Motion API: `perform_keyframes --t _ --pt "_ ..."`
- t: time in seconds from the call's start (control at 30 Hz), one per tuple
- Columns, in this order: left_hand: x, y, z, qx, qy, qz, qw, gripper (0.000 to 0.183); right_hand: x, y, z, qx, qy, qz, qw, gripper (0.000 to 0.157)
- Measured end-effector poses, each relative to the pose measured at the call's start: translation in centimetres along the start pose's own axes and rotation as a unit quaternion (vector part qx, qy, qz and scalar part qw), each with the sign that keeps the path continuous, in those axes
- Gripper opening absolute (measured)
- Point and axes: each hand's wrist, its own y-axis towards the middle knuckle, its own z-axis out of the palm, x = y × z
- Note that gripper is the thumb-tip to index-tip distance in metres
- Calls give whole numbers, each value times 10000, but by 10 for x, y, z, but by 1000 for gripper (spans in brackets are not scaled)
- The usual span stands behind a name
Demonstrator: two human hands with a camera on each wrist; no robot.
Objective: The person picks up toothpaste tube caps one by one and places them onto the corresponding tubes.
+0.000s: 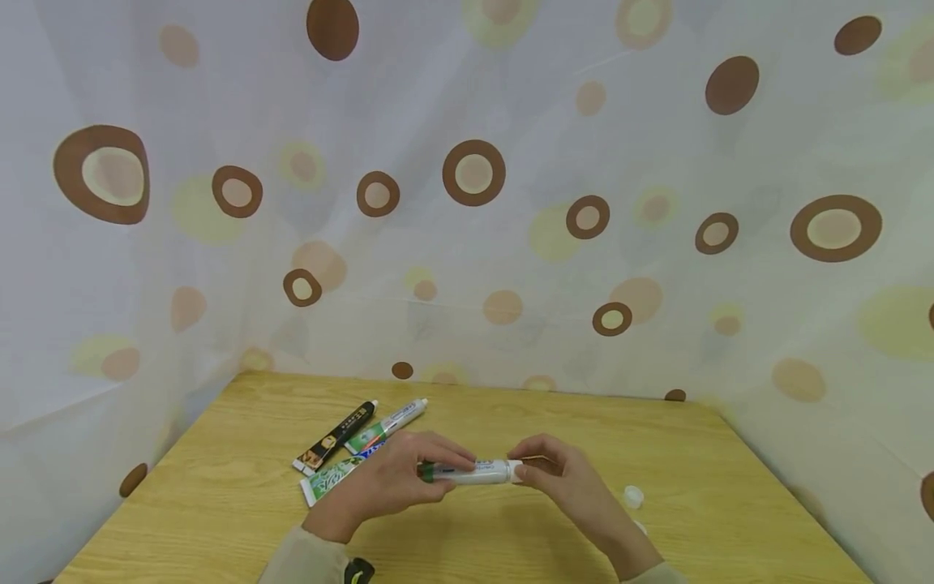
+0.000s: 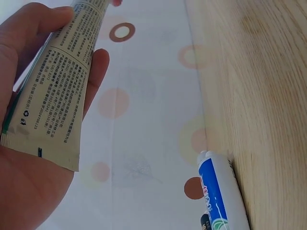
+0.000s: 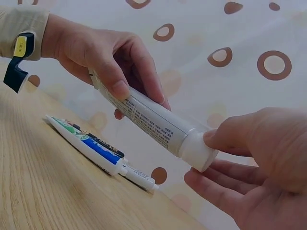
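My left hand (image 1: 394, 483) grips a white toothpaste tube (image 1: 477, 474) with a green end, held sideways above the table. In the left wrist view, the flat crimped end of this tube (image 2: 50, 112) lies across the palm, its printed back facing the camera. At the other end, the thumb and fingers of my right hand (image 1: 572, 483) pinch the white cap (image 3: 199, 151). The cap sits on the tube's neck in the right wrist view.
Left on the wooden table (image 1: 584, 430) lie a black tube (image 1: 337, 438), a white and green tube (image 1: 397, 422) and a green and blue tube (image 1: 332, 478), partly behind my left hand. Near my right forearm are a loose white cap (image 1: 633, 496) and another small white piece (image 1: 640, 527). A dotted curtain (image 1: 511, 268) surrounds the table.
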Motion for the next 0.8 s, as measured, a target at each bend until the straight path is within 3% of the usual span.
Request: perform_keyframes --t 0.13,0.43,0.8 --pt "0 0 0 -1 -55 8 10000 31 2 0 1 -229 -144 -75 9996 35" --pt "0 1 -2 -7 -217 -138 9997 32 1 -3 -4 155 11 -107 9998 37" --pt "-1 0 -1 34 -262 -186 9995 31 1 -2 -2 -175 32 -129 9998 39"
